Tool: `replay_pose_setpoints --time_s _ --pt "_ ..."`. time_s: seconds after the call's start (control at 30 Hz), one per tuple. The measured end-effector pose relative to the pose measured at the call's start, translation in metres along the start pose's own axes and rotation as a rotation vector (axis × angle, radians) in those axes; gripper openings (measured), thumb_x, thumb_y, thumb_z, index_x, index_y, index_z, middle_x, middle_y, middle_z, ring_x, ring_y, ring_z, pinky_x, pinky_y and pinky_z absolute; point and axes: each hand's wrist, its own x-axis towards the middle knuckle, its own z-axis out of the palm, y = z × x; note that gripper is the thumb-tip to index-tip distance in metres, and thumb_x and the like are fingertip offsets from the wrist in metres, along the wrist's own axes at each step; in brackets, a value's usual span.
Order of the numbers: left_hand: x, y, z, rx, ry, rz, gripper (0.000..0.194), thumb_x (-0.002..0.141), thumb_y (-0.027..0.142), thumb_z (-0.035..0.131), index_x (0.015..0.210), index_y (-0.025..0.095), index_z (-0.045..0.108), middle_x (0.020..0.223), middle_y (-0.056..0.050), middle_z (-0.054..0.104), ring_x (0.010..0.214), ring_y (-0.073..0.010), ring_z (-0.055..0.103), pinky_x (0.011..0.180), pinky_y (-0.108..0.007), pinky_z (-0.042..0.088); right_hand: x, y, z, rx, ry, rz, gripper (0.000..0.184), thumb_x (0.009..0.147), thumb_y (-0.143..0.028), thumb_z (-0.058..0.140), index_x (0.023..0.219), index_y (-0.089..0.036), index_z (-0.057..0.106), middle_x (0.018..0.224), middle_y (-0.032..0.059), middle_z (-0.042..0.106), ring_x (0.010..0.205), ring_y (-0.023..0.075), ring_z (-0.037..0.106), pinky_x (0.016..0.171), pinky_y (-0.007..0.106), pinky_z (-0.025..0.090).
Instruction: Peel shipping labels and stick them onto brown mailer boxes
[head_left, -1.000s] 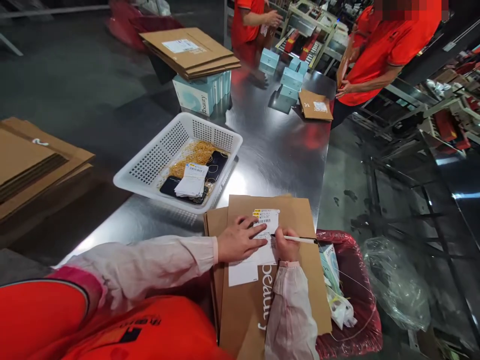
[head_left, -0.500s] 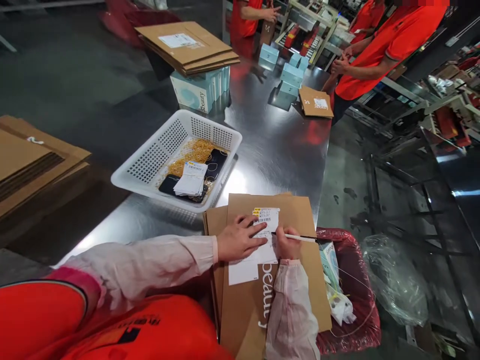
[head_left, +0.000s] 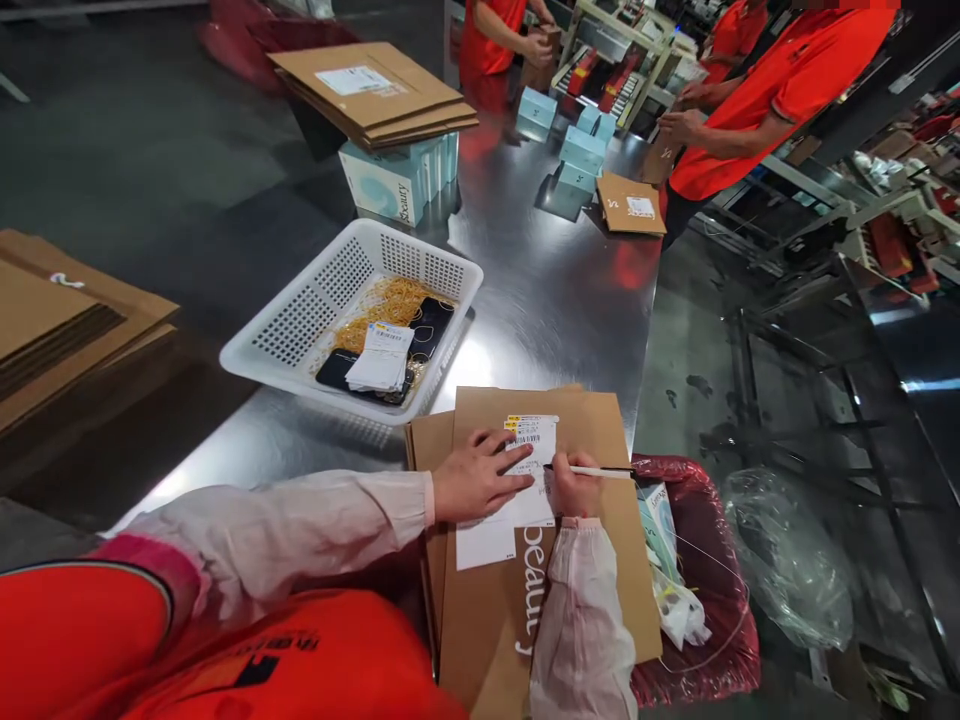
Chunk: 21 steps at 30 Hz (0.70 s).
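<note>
Brown flattened carton [head_left: 487,620], at near right, should be stiff and light; grip by its side edges. Left hand [head_left: 476,482], fingers spread, rests on barcoded slips [head_left: 534,512] upon it, likely limp; right hand [head_left: 576,490] pinches a light, rigid-looking pen [head_left: 596,470].

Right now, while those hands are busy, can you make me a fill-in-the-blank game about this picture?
1. The left hand rests on sheets of white ____.
2. The pen is in the ____ hand.
3. The rubber bands in the basket are coloured ____.
4. The plastic-lined bin beside the cardboard looks dark ____.

Missing words: paper; right; yellow; red.
</note>
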Motion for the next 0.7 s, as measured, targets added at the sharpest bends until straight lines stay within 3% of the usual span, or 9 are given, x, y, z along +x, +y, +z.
replay_pose_setpoints --time_s 0.2,0.4,0.7 --pt "0.0000 -0.0004 -0.0005 0.004 0.002 0.016 0.025 0.093 0.037 0.049 0.112 0.034 0.066 0.132 -0.002 0.059 0.118 -0.0295 0.044 0.089 -0.045 0.029 0.0026 -0.0068 -0.0031 0.003 -0.023 -0.025 0.045 0.074 -0.046 0.052 0.041 -0.023 0.031 0.039 -0.0056 0.033 0.041 0.0083 0.030 0.043 0.024 0.028" --pt "-0.0003 -0.0012 -0.0008 0.000 0.008 0.013 0.024 0.093 0.036 0.051 0.112 0.035 0.066 0.132 -0.001 0.059 0.117 -0.0290 0.044 0.089 -0.045 0.029 0.0033 -0.0005 -0.0044 -0.004 0.085 -0.027 0.051 0.076 -0.049 0.051 0.040 -0.024 0.027 0.036 -0.0057 0.030 0.038 0.0078 0.026 0.041 0.025 0.026" --pt "-0.0002 -0.0008 0.0000 0.004 0.010 0.020 0.024 0.091 0.035 0.054 0.111 0.035 0.066 0.132 -0.001 0.059 0.116 -0.0292 0.045 0.088 -0.044 0.028 0.0046 -0.0012 -0.0027 -0.010 0.034 -0.018 0.053 0.076 -0.054 0.052 0.039 -0.022 0.032 0.037 -0.0043 0.035 0.039 0.0081 0.030 0.042 0.025 0.028"
